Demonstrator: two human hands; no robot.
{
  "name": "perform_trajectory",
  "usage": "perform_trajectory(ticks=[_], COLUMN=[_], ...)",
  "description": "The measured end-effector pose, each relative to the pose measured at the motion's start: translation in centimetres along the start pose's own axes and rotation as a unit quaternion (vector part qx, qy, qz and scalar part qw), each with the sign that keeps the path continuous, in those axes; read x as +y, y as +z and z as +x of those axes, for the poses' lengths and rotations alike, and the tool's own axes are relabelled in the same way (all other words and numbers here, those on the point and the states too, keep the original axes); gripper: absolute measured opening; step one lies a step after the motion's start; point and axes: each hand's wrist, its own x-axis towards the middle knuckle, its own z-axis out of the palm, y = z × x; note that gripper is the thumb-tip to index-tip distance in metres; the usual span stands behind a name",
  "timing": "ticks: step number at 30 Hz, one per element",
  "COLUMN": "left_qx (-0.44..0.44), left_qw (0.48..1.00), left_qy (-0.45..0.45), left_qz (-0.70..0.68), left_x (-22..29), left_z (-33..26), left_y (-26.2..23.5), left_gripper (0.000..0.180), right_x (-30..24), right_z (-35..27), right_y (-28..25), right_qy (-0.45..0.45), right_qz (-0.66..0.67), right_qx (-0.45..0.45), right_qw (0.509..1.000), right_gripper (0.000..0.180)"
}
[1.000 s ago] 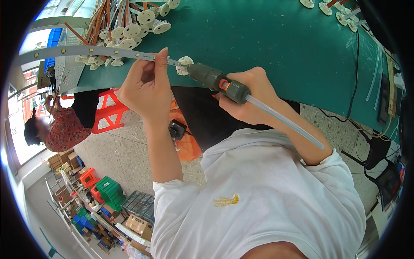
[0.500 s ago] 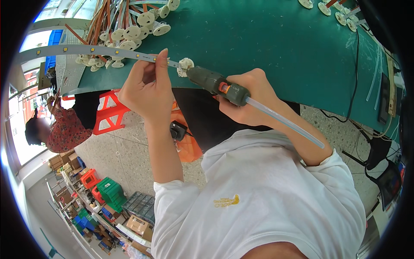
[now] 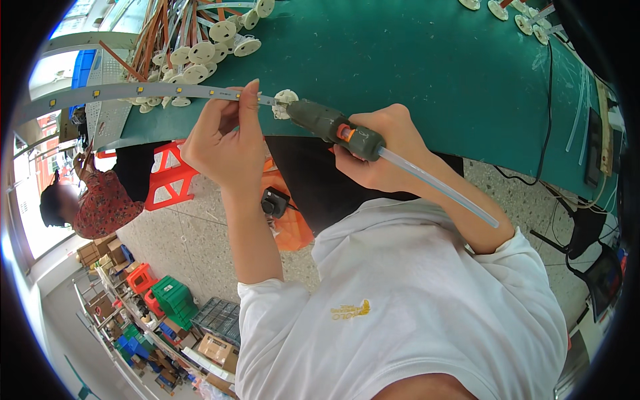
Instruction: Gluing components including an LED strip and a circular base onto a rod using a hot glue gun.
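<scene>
My left hand (image 3: 223, 137) pinches the end of a long white strip with small yellow squares (image 3: 120, 92) that runs off to the left. My right hand (image 3: 381, 148) grips a grey-green glue gun (image 3: 333, 125) with an orange ring; a clear glue stick (image 3: 440, 188) sticks out of its back along my forearm. The gun's nozzle meets a small white round cap (image 3: 285, 101) at the strip's end, just above the near edge of the green table (image 3: 413, 60).
A heap of white round caps and orange-brown strips (image 3: 200, 40) lies at the table's far left. More white caps (image 3: 513, 13) sit top right. Black cables (image 3: 550, 100) run along the right side. An orange stool (image 3: 170, 180) and another seated person (image 3: 87, 200) are at left.
Both hands hold the same pose with strip and glue gun; at most a very slight shift of the hands.
</scene>
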Motion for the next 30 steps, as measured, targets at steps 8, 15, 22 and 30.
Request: perform_trajectory(ticks=[8, 15, 22, 30], left_qx=[-0.003, 0.002, 0.006, 0.016], left_qw=[1.0, 1.0, 1.0, 1.0], left_qy=[0.015, 0.0, 0.007, 0.013], left_qz=[-0.003, -0.006, -0.002, 0.003], left_x=[-0.23, 0.2, 0.6, 0.41], left_z=[0.05, 0.09, -0.02, -0.05], left_y=[-0.24, 0.11, 0.28, 0.13], left_gripper=[0.017, 0.017, 0.017, 0.015], right_x=[0.03, 0.18, 0.25, 0.22], right_z=[-0.03, -0.06, -0.24, -0.45], right_y=[0.08, -0.02, 0.14, -0.3], right_qy=[-0.005, -0.029, -0.028, -0.028], right_qz=[-0.003, -0.015, -0.003, 0.011], right_qx=[0.006, 0.004, 0.006, 0.012], right_qw=[1.0, 0.999, 1.0, 0.999], right_gripper=[0.019, 0.02, 0.018, 0.017])
